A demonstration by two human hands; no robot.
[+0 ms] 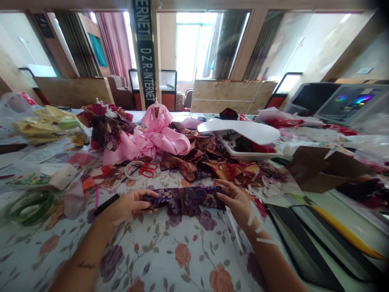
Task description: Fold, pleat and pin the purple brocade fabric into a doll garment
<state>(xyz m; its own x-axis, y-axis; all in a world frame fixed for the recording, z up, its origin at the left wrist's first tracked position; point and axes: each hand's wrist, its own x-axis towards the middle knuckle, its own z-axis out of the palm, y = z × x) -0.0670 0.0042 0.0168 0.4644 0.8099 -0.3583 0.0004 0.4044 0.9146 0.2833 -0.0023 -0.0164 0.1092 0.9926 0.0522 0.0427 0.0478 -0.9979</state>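
Observation:
A small dark purple patterned fabric garment piece point(194, 198) is stretched sideways between my hands, just above the flowered tablecloth point(164, 251). My left hand point(136, 205) pinches its left end between thumb and fingers. At the other end, my right hand point(233, 198) grips the cloth with thumb and fingertips, and strips of white tape stick to that wrist. Beyond the fabric lie red-handled scissors point(148, 170) and a white tape roll point(133, 170). A black bar-shaped object point(106, 204) rests beside my left wrist.
Behind are a pink doll dress point(156, 117) on a stand, heaped brown cloth point(200, 148) and a white tray point(249, 154). On the right are an open cardboard box point(325, 170) and dark-framed panels point(300, 243). Green tape rolls point(33, 209) lie left.

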